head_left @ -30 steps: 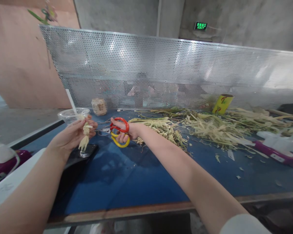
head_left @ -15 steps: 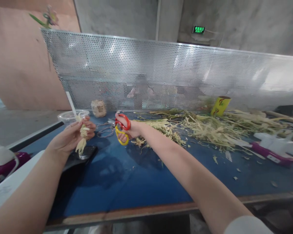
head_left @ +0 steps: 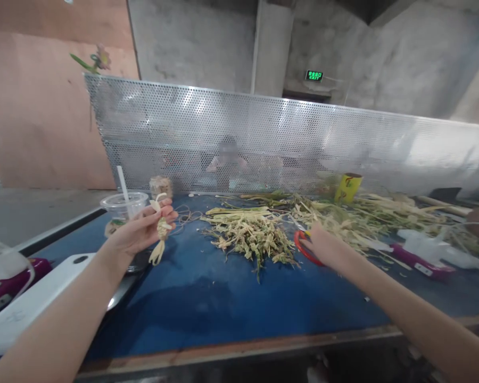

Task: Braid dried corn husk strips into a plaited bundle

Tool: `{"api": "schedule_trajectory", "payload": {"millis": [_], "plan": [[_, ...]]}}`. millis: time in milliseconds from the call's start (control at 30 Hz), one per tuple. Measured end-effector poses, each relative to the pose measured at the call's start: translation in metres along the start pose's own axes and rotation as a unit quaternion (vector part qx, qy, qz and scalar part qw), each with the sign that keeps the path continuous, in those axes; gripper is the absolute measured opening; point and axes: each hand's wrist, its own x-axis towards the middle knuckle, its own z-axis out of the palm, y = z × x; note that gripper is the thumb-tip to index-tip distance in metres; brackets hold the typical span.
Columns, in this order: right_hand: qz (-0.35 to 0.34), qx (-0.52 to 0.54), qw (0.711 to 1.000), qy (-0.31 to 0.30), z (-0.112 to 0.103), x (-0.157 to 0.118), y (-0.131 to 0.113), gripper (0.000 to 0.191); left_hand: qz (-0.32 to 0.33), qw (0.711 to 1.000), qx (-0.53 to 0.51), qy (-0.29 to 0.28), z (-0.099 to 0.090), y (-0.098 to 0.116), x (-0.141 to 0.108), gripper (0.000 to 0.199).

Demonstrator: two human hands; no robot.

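- the tabletop (head_left: 231, 308) is a blue sheet with a worn wooden strip along its near edge; the middle of the near part lies bare and wet-looking
- at the near left corner a white board (head_left: 35, 306) lies slanting, with a purple and white device (head_left: 2, 276) just beyond the table's left edge
- the left hand (head_left: 138, 231) is raised over the left side of the tabletop, fingers closed around the top of a small pale straw bundle (head_left: 159, 239), whose frayed end hangs down below the fingers
- the right hand (head_left: 323, 247) reaches out over the right half, curled over the red handle of the scissors (head_left: 303, 249); the blades are hidden, so whether they are open cannot be told
- between the two hands, towards the middle, sits a heap of cut stalks (head_left: 249, 236)
- just behind the left hand stands a clear plastic cup (head_left: 123, 207) with a white straw
- at the right edge lies a purple and white tool (head_left: 419, 250)
- loose long stalks (head_left: 367, 218) spread along the far right part, with a yellow cup (head_left: 348, 187) at the far edge
- a perforated metal screen (head_left: 287, 138) stands along the far edge; a blurred person sits behind it
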Motion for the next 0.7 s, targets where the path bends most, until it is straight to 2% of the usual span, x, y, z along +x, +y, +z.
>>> {"api": "schedule_trajectory", "payload": {"millis": [100,200,267,300,333,367,400,433,467,500,567,700], "plan": [[0.039,-0.053,0.998,0.006,0.001,-0.001,0.025,0.027,0.005,0.997,-0.011,-0.079,0.039,-0.003,-0.003,0.044],[0.038,-0.088,0.994,0.045,0.001,-0.002,0.014,0.02,-0.015,0.986,-0.008,-0.169,0.074,-0.012,-0.001,0.046],[-0.021,-0.083,0.992,0.092,0.0,-0.006,-0.011,0.021,-0.032,0.973,-0.006,-0.228,0.092,-0.019,0.001,0.043],[-0.107,-0.031,0.988,0.107,0.0,-0.009,-0.027,0.023,-0.04,0.966,-0.006,-0.255,0.098,-0.023,0.002,0.042],[-0.184,0.054,0.978,0.084,0.0,-0.012,-0.043,0.027,-0.046,0.959,-0.006,-0.279,0.103,-0.026,0.002,0.041],[-0.224,0.157,0.961,0.033,0.0,-0.016,-0.058,0.028,-0.051,0.953,-0.007,-0.298,0.107,-0.029,0.003,0.041],[-0.231,0.26,0.936,-0.042,0.001,-0.019,-0.072,0.027,-0.054,0.949,-0.008,-0.311,0.109,-0.031,0.003,0.041],[-0.236,0.343,0.9,-0.126,0.003,-0.022,-0.083,0.031,-0.053,0.946,-0.008,-0.318,0.11,-0.033,0.004,0.041],[-0.224,0.415,0.864,-0.178,0.005,-0.024,-0.091,0.034,-0.051,0.946,-0.008,-0.32,0.111,-0.034,0.004,0.041],[-0.206,0.471,0.834,-0.202,0.007,-0.026,-0.097,0.033,-0.048,0.947,-0.006,-0.317,0.11,-0.035,0.004,0.042],[-0.166,0.553,0.793,-0.194,0.011,-0.027,-0.102,0.028,-0.045,0.951,0.0,-0.306,0.109,-0.037,0.004,0.04],[-0.119,0.633,0.749,-0.157,0.015,-0.023,-0.104,0.019,-0.05,0.964,0.019,-0.26,0.105,-0.042,0.006,0.038]]}}
